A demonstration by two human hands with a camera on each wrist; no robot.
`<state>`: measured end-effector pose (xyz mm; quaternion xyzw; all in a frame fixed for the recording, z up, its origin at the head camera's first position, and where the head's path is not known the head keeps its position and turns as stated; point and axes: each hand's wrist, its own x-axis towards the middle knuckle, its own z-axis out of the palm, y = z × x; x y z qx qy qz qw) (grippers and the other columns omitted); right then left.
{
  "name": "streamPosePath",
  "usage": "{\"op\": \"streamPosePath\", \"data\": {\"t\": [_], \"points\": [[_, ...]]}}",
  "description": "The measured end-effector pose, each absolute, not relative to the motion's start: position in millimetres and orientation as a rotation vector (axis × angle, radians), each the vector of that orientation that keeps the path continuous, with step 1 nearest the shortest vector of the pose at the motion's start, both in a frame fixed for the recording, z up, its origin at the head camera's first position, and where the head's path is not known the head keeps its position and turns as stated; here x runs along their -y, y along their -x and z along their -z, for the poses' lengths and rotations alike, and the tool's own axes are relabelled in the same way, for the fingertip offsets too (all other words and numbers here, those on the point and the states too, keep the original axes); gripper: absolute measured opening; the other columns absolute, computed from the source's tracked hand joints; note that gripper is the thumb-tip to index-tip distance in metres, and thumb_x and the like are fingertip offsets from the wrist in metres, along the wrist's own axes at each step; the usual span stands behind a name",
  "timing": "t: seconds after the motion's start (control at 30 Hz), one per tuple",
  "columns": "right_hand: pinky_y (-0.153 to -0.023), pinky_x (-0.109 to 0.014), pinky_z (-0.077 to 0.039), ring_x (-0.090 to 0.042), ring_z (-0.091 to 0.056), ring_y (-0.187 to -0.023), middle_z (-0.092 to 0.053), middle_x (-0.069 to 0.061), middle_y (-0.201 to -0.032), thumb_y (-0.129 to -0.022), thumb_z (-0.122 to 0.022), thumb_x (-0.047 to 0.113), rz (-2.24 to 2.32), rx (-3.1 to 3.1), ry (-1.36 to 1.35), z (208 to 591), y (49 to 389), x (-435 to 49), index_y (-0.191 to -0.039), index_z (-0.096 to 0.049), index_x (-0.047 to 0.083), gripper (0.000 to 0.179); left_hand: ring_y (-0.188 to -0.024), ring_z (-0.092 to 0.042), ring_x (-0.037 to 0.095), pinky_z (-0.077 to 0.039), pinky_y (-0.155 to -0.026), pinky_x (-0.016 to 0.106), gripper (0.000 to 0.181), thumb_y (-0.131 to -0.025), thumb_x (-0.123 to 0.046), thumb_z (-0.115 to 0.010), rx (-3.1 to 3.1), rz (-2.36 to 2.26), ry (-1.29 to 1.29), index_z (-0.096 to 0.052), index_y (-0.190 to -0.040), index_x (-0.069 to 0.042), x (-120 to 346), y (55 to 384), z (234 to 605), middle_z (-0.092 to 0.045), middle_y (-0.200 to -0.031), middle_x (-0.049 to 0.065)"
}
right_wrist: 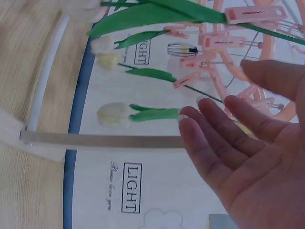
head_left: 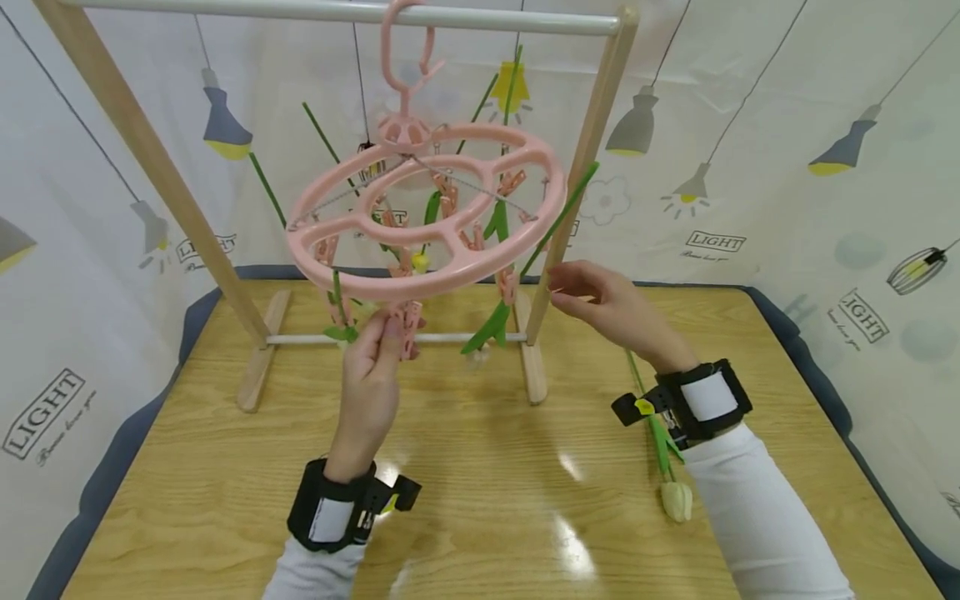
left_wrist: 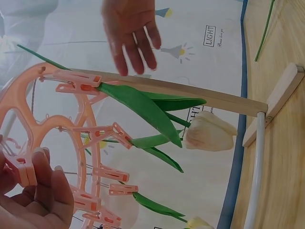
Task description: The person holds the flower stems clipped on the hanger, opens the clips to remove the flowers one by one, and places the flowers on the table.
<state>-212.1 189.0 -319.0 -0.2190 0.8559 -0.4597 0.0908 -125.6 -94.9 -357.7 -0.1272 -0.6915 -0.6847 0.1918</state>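
Wood-grained tabletop (head_left: 465, 500) beneath a pink round hanger (head_left: 420, 289) bears a loose tulip (head_left: 661, 446), stem end pointing away from the person, below the nearer right hand (head_left: 618, 310), relaxed and empty, while the left hand (head_left: 372, 371) pinches a clothespin (head_left: 410, 329).

In the head view a hand could pass over the table (head_left: 480, 500) at bottom centre, between left sleeve (head_left: 318, 573) and right sleeve (head_left: 765, 517), but the pink hanger (head_left: 450, 279) with its clips (head_left: 506, 285) and hanging tulips (head_left: 491, 327) blocks the upper middle, 2 wooden posts (head_left: 142, 142) flank it, and 1 loose tulip (head_left: 677, 502) lies lower right.
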Motion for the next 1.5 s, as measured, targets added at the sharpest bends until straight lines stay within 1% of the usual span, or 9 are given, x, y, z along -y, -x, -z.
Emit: {"op": "streamPosePath", "data": {"t": [0.23,0.43,0.7,0.87,1.03,1.13,1.23,1.37,1.5], "points": [[-0.108,-0.054,-0.041,-0.026,-0.044,-0.132,-0.044,-0.013,-0.149,-0.093,-0.064,0.025,1.539,-2.342,0.664,307.1,209.1,-177.9,-0.147,-0.036,0.012,0.063,-0.08,-0.054,0.013,-0.049,-0.071,0.019,0.03,-0.105,-0.008,-0.035,1.967,1.905,0.401,-0.054,-0.109,0.015,93.5,128.0,358.2,-0.061,-0.103,0.022],[-0.109,-0.054,-0.038,-0.019,-0.044,-0.131,-0.05,-0.005,-0.143,-0.094,-0.062,0.028,1.543,-2.294,0.718,299.7,205.9,-163.7,-0.143,-0.043,0.02,0.053,-0.081,-0.054,0.014,-0.051,-0.072,0.016,0.029,-0.104,-0.007,-0.038,1.997,1.889,0.39,-0.055,-0.116,0.013,92.6,128.4,358.9,-0.06,-0.102,0.02],[-0.088,-0.041,-0.056,-0.021,-0.062,-0.099,-0.066,-0.013,-0.106,-0.095,-0.062,0.019,1.651,-2.396,0.794,306.4,207.1,-147.3,-0.119,-0.061,0.002,0.029,-0.075,-0.054,0.014,-0.051,-0.069,0.014,0.033,-0.103,-0.008,-0.042,2.014,1.887,0.372,-0.05,-0.131,0.007,94.0,129.1,360.1,-0.058,-0.1,0.011],[-0.077,-0.03,-0.06,-0.021,-0.064,-0.091,-0.067,-0.018,-0.102,-0.095,-0.061,0.011,1.678,-2.386,0.894,309.6,204.7,-141.1,-0.113,-0.061,-0.002,0.022,-0.076,-0.056,0.011,-0.052,-0.069,0.016,0.037,-0.104,-0.008,-0.041,1.971,1.962,0.417,-0.043,-0.139,0.0,92.8,130.1,362.1,-0.06,-0.097,0.013],[-0.075,-0.035,-0.06,-0.031,-0.065,-0.091,-0.067,-0.023,-0.104,-0.095,-0.061,0.01,1.681,-2.338,0.881,313.3,201.2,-134.3,-0.11,-0.061,-0.003,0.021,-0.075,-0.059,0.015,-0.051,-0.071,0.023,0.035,-0.106,-0.011,-0.036,1.999,2.046,0.425,-0.035,-0.14,-0.005,89.5,130.4,365.8,-0.063,-0.098,0.019],[-0.078,-0.042,-0.059,-0.032,-0.065,-0.093,-0.067,-0.022,-0.105,-0.095,-0.061,0.012,1.646,-2.344,0.867,315.6,199.6,-131.6,-0.111,-0.062,-0.002,0.022,-0.079,-0.059,0.016,-0.048,-0.074,0.027,0.027,-0.106,-0.012,-0.035,2.036,2.037,0.42,-0.037,-0.132,-0.005,88.4,131.4,368.0,-0.062,-0.103,0.024],[-0.079,-0.044,-0.059,-0.029,-0.066,-0.092,-0.068,-0.022,-0.105,-0.095,-0.061,0.014,1.636,-2.33,0.861,317.5,198.3,-129.6,-0.113,-0.061,-0.001,0.023,-0.089,-0.058,0.019,-0.045,-0.08,0.032,0.005,-0.105,-0.012,-0.037,2.046,2.037,0.408,-0.038,-0.108,-0.008,87.8,133.1,369.0,-0.059,-0.109,0.026],[-0.079,-0.038,-0.06,-0.025,-0.067,-0.092,-0.068,-0.021,-0.105,-0.097,-0.058,0.015,1.672,-2.252,0.847,320.9,197.7,-125.2,-0.116,-0.058,-0.001,0.024,-0.105,-0.055,0.027,-0.045,-0.092,0.044,0.021,-0.104,-0.012,-0.043,2.103,2.03,0.373,-0.027,-0.09,-0.008,86.7,134.9,370.6,-0.055,-0.118,0.026],[-0.08,-0.036,-0.06,-0.024,-0.067,-0.093,-0.067,-0.02,-0.103,-0.099,-0.056,0.018,1.718,-2.19,0.804,323.8,195.9,-118.9,-0.122,-0.052,0.003,0.028,-0.114,-0.055,0.033,-0.048,-0.096,0.054,0.026,-0.102,-0.02,-0.05,2.259,1.974,0.347,-0.031,-0.097,-0.002,83.3,136.4,372.7,-0.057,-0.125,0.024]]}}
